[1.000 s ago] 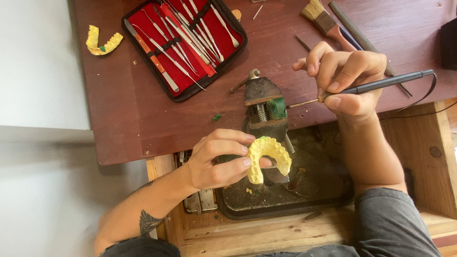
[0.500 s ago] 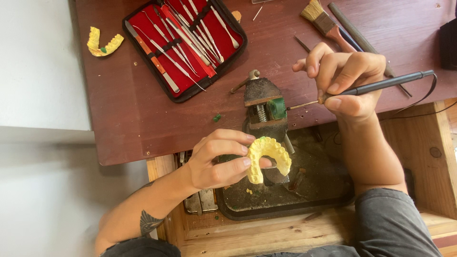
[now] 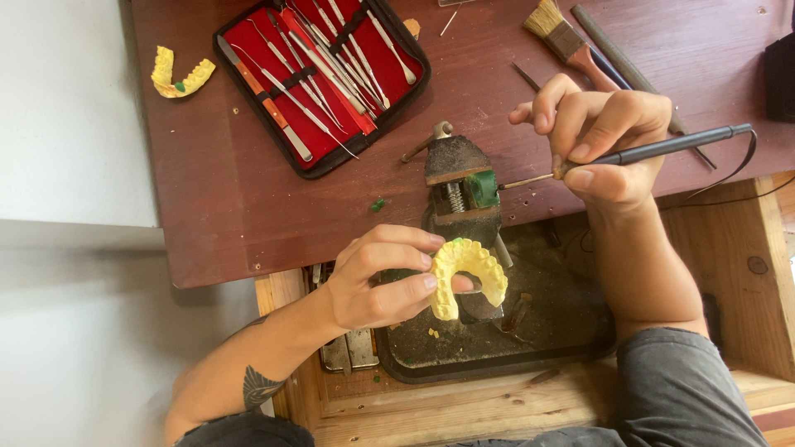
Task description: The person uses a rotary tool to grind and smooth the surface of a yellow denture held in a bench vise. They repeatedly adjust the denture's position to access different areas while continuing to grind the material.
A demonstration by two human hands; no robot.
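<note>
My left hand [image 3: 377,277] pinches a yellow horseshoe-shaped dental cast [image 3: 468,271] with its teeth facing up, held over a dark tray. My right hand [image 3: 604,136] grips a thin black corded tool [image 3: 662,149] like a pen. The tool's metal tip touches a green wax block [image 3: 483,189] clamped in a small rusty bench vise [image 3: 455,178]. The vise stands between the two hands at the table's front edge.
An open black case [image 3: 323,79] with red lining holds several metal dental instruments on the brown table [image 3: 232,199]. A second yellow cast [image 3: 178,74] lies at the far left. A brush [image 3: 571,37] lies at the back right. The dark tray [image 3: 563,331] sits in a wooden drawer.
</note>
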